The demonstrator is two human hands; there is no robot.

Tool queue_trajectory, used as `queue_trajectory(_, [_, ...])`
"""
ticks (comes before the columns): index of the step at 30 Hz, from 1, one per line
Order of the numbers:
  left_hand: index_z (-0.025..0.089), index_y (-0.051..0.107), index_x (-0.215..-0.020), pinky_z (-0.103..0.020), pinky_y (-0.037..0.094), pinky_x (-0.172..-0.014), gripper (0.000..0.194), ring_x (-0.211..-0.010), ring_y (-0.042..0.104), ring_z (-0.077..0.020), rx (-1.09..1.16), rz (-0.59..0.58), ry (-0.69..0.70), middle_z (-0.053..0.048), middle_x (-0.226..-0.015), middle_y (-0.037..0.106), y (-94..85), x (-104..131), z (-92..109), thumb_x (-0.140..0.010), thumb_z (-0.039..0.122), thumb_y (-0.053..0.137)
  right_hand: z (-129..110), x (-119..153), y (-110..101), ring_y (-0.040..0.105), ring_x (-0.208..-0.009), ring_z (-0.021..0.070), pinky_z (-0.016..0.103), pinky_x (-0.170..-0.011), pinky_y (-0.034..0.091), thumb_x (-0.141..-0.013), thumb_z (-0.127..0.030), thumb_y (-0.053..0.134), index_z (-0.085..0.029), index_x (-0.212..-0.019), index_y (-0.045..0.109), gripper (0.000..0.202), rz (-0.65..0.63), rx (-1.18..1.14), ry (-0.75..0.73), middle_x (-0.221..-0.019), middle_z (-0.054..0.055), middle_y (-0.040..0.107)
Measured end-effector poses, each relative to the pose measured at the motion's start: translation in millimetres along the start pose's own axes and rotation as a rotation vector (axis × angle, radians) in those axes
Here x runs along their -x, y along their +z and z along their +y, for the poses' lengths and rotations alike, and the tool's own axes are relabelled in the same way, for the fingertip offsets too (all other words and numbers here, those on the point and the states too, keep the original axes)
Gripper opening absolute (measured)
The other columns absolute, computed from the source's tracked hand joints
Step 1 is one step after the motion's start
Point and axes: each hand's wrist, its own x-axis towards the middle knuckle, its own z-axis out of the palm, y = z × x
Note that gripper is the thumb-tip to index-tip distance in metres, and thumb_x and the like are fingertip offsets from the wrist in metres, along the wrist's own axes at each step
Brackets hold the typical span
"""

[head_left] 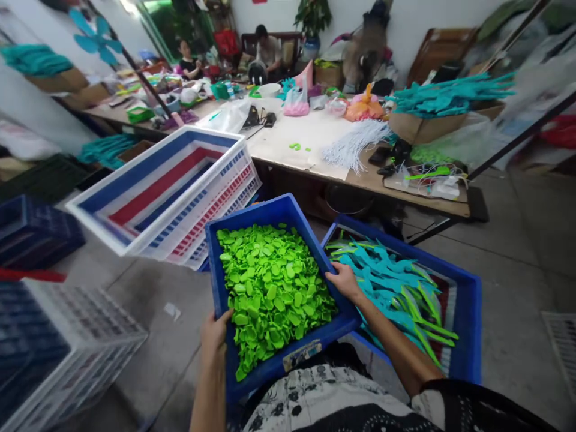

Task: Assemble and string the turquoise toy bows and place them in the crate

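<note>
A blue tray (288, 207) full of small bright green pieces (274, 288) is held in front of my body, tilted in view. My left hand (215, 330) grips its left rim, with the thumb over the edge. On the right rim, my right hand (344, 281) is closed, its fingers partly hidden by the tray wall. Close to the right of the tray, a larger blue crate (470, 324) holds long teal and green pieces (387, 276).
A white crate (225, 141) with a striped lining stands ahead left. Beyond is a long table (288, 159) with bags, white strands (355, 144) and a box of teal pieces (450, 96). Two people sit far back. More crates (85, 354) stand at the left.
</note>
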Motion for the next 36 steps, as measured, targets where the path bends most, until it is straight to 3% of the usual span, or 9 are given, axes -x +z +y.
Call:
queue_trajectory(4, [0.016,0.067,-0.076,-0.031,0.049,-0.053,0.031,-0.051,0.059,-0.0190,0.023,-0.173,-0.052,0.000,-0.057,0.065,29.1,-85,68,-0.047,0.025,0.072,-47,-45,7,0.054,-0.059,0.0152,0.024,-0.056,0.043,-0.066,-0.034,0.050,-0.012,-0.082,0.069,0.033,0.123,0.030,0.050,-0.065,0.001,0.064])
queue_trajectory(7, [0.016,0.066,-0.078,-0.032,0.049,-0.055,0.033,-0.054,0.060,-0.0191,0.078,-0.288,-0.062,0.000,-0.061,0.066,56.8,-120,113,-0.047,0.025,0.072,-86,-74,-10,0.055,-0.059,0.0156,0.024,-0.058,0.044,-0.066,-0.035,0.051,-0.012,-0.086,0.070,0.036,0.190,0.077,0.060,-0.066,0.001,0.064])
queue_trajectory(14, [0.015,0.065,-0.081,-0.033,0.050,-0.058,0.034,-0.052,0.060,-0.0186,0.197,-0.511,-0.140,-0.001,-0.060,0.065,147.0,-149,198,-0.048,0.020,0.072,-174,-144,-91,0.057,-0.060,0.0161,0.023,-0.055,0.044,-0.064,-0.035,0.054,-0.013,-0.088,0.071,0.037,0.289,0.202,0.036,-0.066,0.000,0.065])
queue_trajectory(18, [0.014,0.066,-0.081,-0.033,0.050,-0.058,0.036,-0.052,0.061,-0.0184,0.283,-0.626,-0.179,-0.001,-0.061,0.065,206.2,-164,251,-0.047,0.020,0.072,-216,-207,-142,0.054,-0.055,0.0146,0.022,-0.051,0.041,-0.063,-0.035,0.054,-0.013,-0.080,0.071,0.033,0.291,0.332,0.011,-0.061,-0.002,0.062])
queue_trajectory(22, [0.012,0.066,-0.078,-0.031,0.050,-0.058,0.031,-0.052,0.061,-0.0178,0.358,-0.675,-0.158,-0.002,-0.060,0.065,284.3,-186,307,-0.048,0.018,0.072,-243,-308,-194,0.051,-0.052,0.0131,0.021,-0.049,0.037,-0.063,-0.035,0.053,-0.013,-0.075,0.070,0.031,0.275,0.468,-0.042,-0.053,-0.003,0.055])
queue_trajectory(28, [0.013,0.064,-0.074,-0.032,0.051,-0.059,0.021,-0.050,0.059,-0.0165,0.522,-0.591,-0.263,-0.002,-0.059,0.064,420.0,-211,392,-0.053,0.010,0.067,-277,-498,-265,0.044,-0.048,0.0115,0.023,-0.046,0.030,-0.062,-0.035,0.052,-0.014,-0.064,0.065,0.025,0.181,0.738,-0.130,-0.048,-0.003,0.047])
queue_trajectory(32, [0.014,0.062,-0.075,-0.031,0.051,-0.060,0.020,-0.053,0.060,-0.0155,0.587,-0.542,-0.307,-0.001,-0.063,0.065,490.4,-228,437,-0.056,0.007,0.063,-299,-610,-293,0.045,-0.049,0.0125,0.024,-0.048,0.030,-0.063,-0.031,0.051,-0.015,-0.071,0.068,0.025,0.133,0.907,-0.199,-0.048,-0.003,0.049])
queue_trajectory(36, [0.015,0.059,-0.078,-0.030,0.052,-0.062,0.022,-0.056,0.060,-0.0153,0.645,-0.504,-0.344,-0.001,-0.065,0.064,545.7,-250,470,-0.059,0.005,0.060,-311,-701,-306,0.048,-0.052,0.0135,0.025,-0.051,0.031,-0.064,-0.032,0.053,-0.015,-0.074,0.071,0.027,0.105,1.057,-0.267,-0.050,-0.001,0.053])
